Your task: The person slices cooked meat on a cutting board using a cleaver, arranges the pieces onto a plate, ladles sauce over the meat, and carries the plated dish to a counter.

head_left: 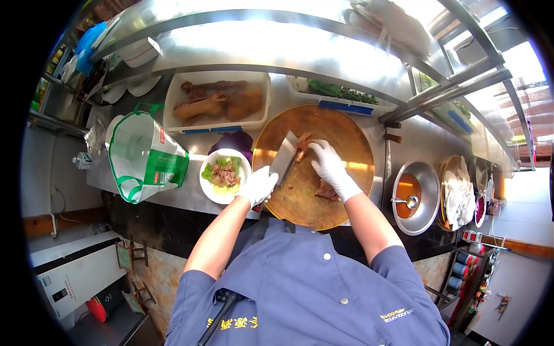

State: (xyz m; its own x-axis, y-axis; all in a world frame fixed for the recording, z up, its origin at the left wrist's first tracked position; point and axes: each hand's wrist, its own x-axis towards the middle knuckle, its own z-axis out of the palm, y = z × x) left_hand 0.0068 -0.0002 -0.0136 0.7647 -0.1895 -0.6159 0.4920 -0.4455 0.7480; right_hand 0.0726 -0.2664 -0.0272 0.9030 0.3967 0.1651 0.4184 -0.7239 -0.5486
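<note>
My left hand point(258, 185), in a white glove, is closed around the handle of a cleaver point(284, 157). The broad blade rests over a round wooden chopping board point(346, 130). My gloved right hand point(330, 164) has its fingers bent at a small piece of cooked meat point(303, 142) beside the blade; whether it pinches the meat is hard to see. A darker chunk of meat point(326, 190) lies on the board under my right wrist. Left of the board stands a white bowl point(205, 195) with sliced meat point(225, 173) over green leaves.
A white tub point(173, 124) of cooked poultry and another tub of greens point(340, 91) stand behind. At left is a green-and-white bag point(151, 155). To the right sits a metal basin point(428, 207) with sauce and a ladle point(411, 201). Steel shelving point(369, 43) overhangs the counter.
</note>
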